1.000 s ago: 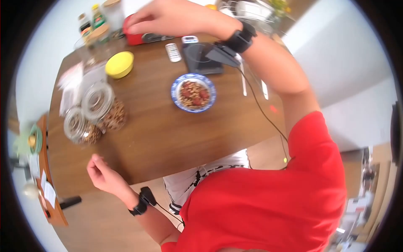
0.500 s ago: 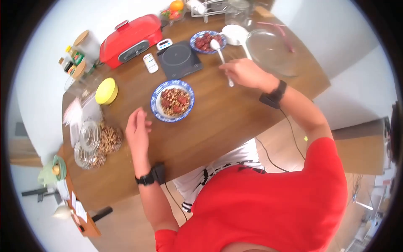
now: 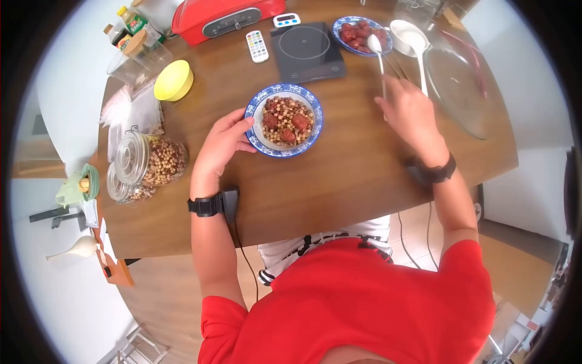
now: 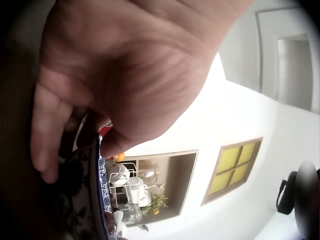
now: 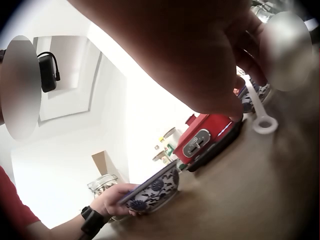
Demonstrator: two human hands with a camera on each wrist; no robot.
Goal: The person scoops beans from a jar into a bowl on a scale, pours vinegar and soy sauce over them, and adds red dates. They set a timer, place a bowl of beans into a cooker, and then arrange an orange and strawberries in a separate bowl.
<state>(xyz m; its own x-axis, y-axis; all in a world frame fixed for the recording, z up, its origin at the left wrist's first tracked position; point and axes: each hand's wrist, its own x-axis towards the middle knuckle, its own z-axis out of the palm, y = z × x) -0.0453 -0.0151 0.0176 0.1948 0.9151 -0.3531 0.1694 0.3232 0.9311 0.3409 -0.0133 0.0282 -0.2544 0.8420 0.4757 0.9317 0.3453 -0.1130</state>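
Left hand (image 3: 218, 145): the patterned bowl (image 3: 284, 90) is gripped at its rim, thumb over the edge, fingers outside.
Patterned bowl: positioned immediately right of the left hand; filled with small round pieces (image 3: 285, 115) and larger reddish pieces (image 3: 300, 122).
Right hand (image 3: 409, 112): fingers blurred, placed at the handle of the white spoon (image 3: 374, 45); whether it is grasped cannot be told.
White spoon: extended forward from the right hand, toward the blue-edged dish (image 3: 337, 31).
Black hot plate (image 3: 308, 51): set ahead of and between both hands.
Glass jar (image 3: 167, 161): stationed left of the left hand.
Bench (image 3: 339, 164): located beneath both hands.
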